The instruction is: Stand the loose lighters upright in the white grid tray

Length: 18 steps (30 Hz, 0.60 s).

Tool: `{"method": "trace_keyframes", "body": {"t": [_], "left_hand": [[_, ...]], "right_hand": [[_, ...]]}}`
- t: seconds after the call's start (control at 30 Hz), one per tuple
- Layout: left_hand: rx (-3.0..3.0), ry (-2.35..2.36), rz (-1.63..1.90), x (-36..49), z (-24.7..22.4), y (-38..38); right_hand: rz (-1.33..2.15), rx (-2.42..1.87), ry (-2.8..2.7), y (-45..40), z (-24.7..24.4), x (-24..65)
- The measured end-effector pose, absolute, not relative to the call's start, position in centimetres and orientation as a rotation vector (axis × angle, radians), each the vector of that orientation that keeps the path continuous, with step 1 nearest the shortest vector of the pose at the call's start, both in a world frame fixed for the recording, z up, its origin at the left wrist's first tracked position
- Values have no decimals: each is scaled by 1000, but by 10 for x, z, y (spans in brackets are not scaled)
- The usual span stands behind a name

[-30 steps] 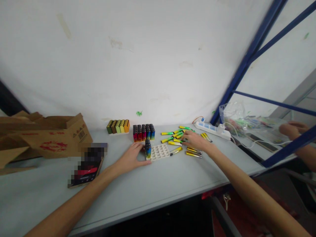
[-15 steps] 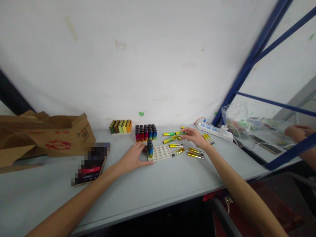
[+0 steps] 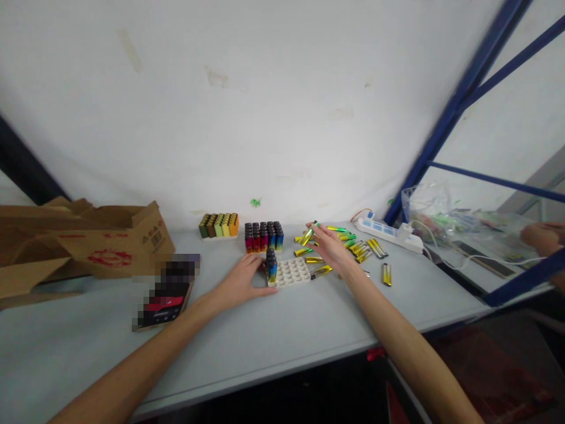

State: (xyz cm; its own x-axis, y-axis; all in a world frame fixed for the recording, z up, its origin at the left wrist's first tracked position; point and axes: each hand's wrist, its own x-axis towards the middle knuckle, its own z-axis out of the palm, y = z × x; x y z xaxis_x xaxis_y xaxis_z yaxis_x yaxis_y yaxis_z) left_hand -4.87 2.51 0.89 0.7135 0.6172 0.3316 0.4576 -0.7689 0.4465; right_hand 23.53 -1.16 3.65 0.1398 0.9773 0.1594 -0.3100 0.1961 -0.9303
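Note:
My left hand [image 3: 241, 282] grips the left end of a white tray [image 3: 292, 274] with round holes. One row of blue lighters [image 3: 271, 268] stands upright at that end; the tray's other holes show bare. In my right hand [image 3: 329, 247], raised beyond the tray's right end, a shiny yellow-green lighter [image 3: 307, 236] is held between the fingers. Around and behind that hand, several gold and green lighters [image 3: 362, 250] lie loose on the table, and a gold one [image 3: 386, 274] lies apart to the right.
Behind the tray stand a block of red and blue lighters [image 3: 263, 237] and a tray of green-to-orange ones [image 3: 219, 226]. Left are a cardboard box [image 3: 119, 244] and a phone [image 3: 165, 300]. At right are a power strip [image 3: 388, 234], a blue frame [image 3: 441, 132] and another person's hand [image 3: 542, 237].
My right hand has moved left and lifted a yellow-green lighter from the pile. More loose lighters show on the right, one now lying apart. My left hand stays on the tray.

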Motion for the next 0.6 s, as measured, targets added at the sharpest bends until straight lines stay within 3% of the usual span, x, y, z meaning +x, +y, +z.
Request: {"method": "trace_keyframes", "body": {"t": [0.3,0.6], "left_hand": [[2585,833,703,-49,7,26],[2600,833,651,-49,9,25]], "right_hand": [[1180,-987,-1115,-23,37,214],[402,-1266,-1386,-21,19,217]]}}
